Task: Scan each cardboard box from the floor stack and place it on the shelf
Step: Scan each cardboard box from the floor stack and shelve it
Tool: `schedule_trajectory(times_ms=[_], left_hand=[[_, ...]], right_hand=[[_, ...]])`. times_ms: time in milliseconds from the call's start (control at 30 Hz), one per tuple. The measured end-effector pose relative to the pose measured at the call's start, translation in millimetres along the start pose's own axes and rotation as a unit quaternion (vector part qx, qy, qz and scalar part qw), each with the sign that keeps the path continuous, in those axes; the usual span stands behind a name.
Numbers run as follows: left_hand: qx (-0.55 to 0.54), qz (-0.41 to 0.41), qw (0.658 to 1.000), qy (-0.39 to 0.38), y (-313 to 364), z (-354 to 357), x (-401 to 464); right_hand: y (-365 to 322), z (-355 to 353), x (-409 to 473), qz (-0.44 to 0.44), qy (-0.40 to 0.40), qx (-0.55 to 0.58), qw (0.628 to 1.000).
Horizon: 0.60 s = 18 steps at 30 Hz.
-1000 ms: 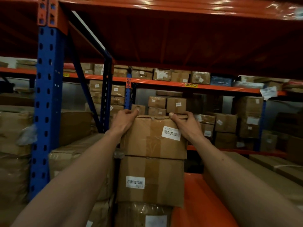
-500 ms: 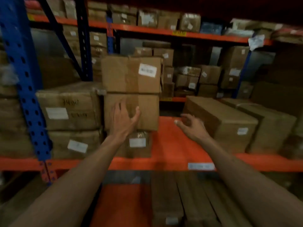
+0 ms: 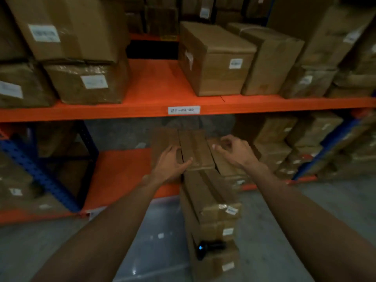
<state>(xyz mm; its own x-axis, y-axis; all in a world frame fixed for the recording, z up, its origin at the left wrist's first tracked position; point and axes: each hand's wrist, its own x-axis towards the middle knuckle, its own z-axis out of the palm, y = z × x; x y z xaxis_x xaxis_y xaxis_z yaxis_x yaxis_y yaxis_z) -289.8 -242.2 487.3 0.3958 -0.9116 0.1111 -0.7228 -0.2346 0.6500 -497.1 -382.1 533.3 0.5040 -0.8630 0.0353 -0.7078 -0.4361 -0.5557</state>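
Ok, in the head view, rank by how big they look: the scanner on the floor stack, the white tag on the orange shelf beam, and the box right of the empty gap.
Largest to smallest:
1. box
2. white tag and scanner, too alike to rank

Shelf tag [image 3: 184,110] print too blurred to read; box labels [image 3: 94,81] likewise smeared.

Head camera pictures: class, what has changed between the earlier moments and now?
Both hands let go of the box set on the shelf stack and dropped to the floor stack. The left hand now touches its top box; the right hand hovers, open. The scanner lies untouched.
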Motion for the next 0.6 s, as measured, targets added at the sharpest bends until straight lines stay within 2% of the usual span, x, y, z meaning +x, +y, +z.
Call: schedule_trajectory(times_ms=[167, 300, 400, 600], left_hand=[[0.019, -0.014, 0.994, -0.109, 15, 96, -40], [0.036, -0.013, 0.986, -0.164, 10, 155, -65], [0.058, -0.024, 0.980, -0.189, -8, 195, -73], [0.088, 0.008, 0.978, -0.187, -55, 270, -60]], right_hand=[[107, 21, -51, 0.056, -0.093, -0.002, 0.994], [163, 54, -87, 0.080, -0.144, -0.017, 0.986], [194, 92, -107, 0.084, -0.192, -0.035, 0.977], [248, 186, -131, 0.084, -0.268, -0.066, 0.957]])
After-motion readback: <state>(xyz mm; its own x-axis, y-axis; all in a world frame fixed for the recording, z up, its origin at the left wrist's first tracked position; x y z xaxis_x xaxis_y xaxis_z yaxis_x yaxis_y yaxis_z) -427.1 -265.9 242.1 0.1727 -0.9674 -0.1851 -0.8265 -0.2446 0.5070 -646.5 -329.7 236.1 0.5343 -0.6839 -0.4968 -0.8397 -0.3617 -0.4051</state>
